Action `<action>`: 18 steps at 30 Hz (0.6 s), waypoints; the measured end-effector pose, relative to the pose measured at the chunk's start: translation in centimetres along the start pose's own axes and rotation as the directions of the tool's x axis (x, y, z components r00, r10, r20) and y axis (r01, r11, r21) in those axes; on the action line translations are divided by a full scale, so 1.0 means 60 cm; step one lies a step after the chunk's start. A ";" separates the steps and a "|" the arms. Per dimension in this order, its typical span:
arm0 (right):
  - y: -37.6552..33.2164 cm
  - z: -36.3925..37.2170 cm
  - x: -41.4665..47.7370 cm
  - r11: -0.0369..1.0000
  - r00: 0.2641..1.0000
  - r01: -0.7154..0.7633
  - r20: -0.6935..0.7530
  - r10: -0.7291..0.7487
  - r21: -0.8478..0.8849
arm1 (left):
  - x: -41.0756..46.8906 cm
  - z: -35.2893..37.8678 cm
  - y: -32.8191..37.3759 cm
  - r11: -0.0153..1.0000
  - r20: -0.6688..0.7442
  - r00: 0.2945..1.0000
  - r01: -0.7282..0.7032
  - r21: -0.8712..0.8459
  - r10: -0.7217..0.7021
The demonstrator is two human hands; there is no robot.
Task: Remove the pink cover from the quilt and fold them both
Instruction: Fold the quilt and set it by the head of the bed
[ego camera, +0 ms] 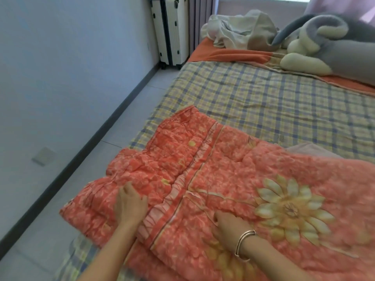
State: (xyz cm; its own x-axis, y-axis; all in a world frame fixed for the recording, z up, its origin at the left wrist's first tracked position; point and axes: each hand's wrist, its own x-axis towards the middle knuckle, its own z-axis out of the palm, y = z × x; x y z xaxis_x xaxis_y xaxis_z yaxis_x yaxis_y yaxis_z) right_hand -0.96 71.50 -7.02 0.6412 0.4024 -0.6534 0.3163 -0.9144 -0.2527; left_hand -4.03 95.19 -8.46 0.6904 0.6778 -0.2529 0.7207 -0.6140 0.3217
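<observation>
An orange-pink quilt [233, 179] with large yellow flowers lies folded in layers on the near left part of the bed. My left hand [129, 205] rests flat on its left folded portion, fingers apart. My right hand [229, 224], with a bracelet at the wrist, presses down on the quilt to the right of the striped border band; its fingertips are partly tucked into the fabric. A pale pink piece of cloth [312, 151], possibly the cover, peeks out behind the quilt's far edge.
The bed carries a plaid yellow-and-blue sheet [263, 98]. A grey and cream plush toy [324, 43] and crumpled white clothes [239, 29] lie at the far end. A white suitcase [170, 31] stands by the wall. Grey tiled floor [101, 151] runs along the left.
</observation>
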 end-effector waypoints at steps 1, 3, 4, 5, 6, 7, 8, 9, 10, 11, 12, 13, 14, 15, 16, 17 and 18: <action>-0.009 -0.011 0.023 0.999 0.998 0.023 -0.066 -0.021 0.030 | 0.024 -0.001 0.008 0.999 0.022 0.999 -0.036 0.024 0.036; -0.031 -0.030 0.068 0.991 0.986 0.085 -0.153 -0.068 0.104 | 0.069 -0.002 0.019 0.996 0.040 0.997 -0.071 0.046 0.069; -0.045 -0.037 0.092 0.981 0.983 0.102 -0.170 -0.074 0.163 | 0.091 -0.002 0.020 0.995 0.036 0.997 -0.071 0.076 0.068; -0.059 -0.041 0.116 0.968 0.980 0.118 -0.182 -0.078 0.221 | 0.113 -0.002 0.019 0.993 0.043 0.998 -0.057 0.100 0.053; -0.075 -0.047 0.139 0.952 0.979 0.131 -0.187 -0.080 0.277 | 0.135 -0.001 0.014 0.993 0.067 0.998 -0.028 0.111 0.020; -0.090 -0.049 0.160 0.932 0.978 0.138 -0.197 -0.074 0.336 | 0.157 0.001 0.007 0.994 0.115 0.993 0.012 0.111 -0.024; -0.105 -0.050 0.180 0.911 0.979 0.136 -0.194 -0.063 0.390 | 0.178 0.007 -0.004 0.992 0.178 0.981 0.062 0.107 -0.080; -0.117 -0.049 0.198 0.890 0.981 0.131 -0.187 -0.053 0.437 | 0.193 0.009 -0.011 0.989 0.234 0.966 0.083 0.122 -0.110; -0.129 -0.049 0.214 0.872 0.983 0.122 -0.178 -0.040 0.474 | 0.202 0.012 -0.014 0.992 0.259 0.962 0.062 0.114 -0.090; -0.137 -0.046 0.231 0.857 0.984 0.119 -0.175 -0.034 0.501 | 0.206 0.012 -0.011 0.998 0.241 0.970 0.007 0.062 -0.021; -0.145 -0.045 0.243 0.850 0.986 0.113 -0.167 -0.030 0.514 | 0.209 0.013 -0.008 0.997 0.157 0.985 -0.070 -0.045 0.076; -0.152 -0.046 0.254 0.848 0.982 0.123 -0.188 -0.028 0.516 | 0.206 0.005 0.000 0.971 0.037 0.988 -0.140 -0.193 0.150; -0.156 -0.048 0.262 0.848 0.971 0.139 -0.237 -0.017 0.511 | 0.203 -0.006 0.010 0.927 -0.092 0.981 -0.191 -0.324 0.170; -0.158 -0.050 0.268 0.852 0.949 0.162 -0.314 0.003 0.498 | 0.204 -0.018 0.014 0.887 -0.201 0.971 -0.204 -0.415 0.130; -0.160 -0.056 0.271 0.861 0.927 0.169 -0.374 0.026 0.479 | 0.213 -0.025 0.010 0.874 -0.256 0.965 -0.174 -0.454 0.060; -0.163 -0.059 0.272 0.879 0.914 0.169 -0.405 0.029 0.446 | 0.219 -0.029 -0.003 0.902 -0.241 0.971 -0.097 -0.420 -0.008; -0.167 -0.062 0.271 0.899 0.921 0.165 -0.390 0.007 0.405 | 0.227 -0.025 -0.022 0.957 -0.152 0.987 0.013 -0.291 -0.060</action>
State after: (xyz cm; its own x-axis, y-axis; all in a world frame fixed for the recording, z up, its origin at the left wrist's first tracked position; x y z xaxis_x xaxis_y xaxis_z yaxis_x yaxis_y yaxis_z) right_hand 8.89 87.36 -12.46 0.8653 0.3818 -0.3247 0.1072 -0.7738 -0.6243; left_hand 4.33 105.84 -10.96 0.6284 0.7669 -0.1305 0.6804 -0.4605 0.5701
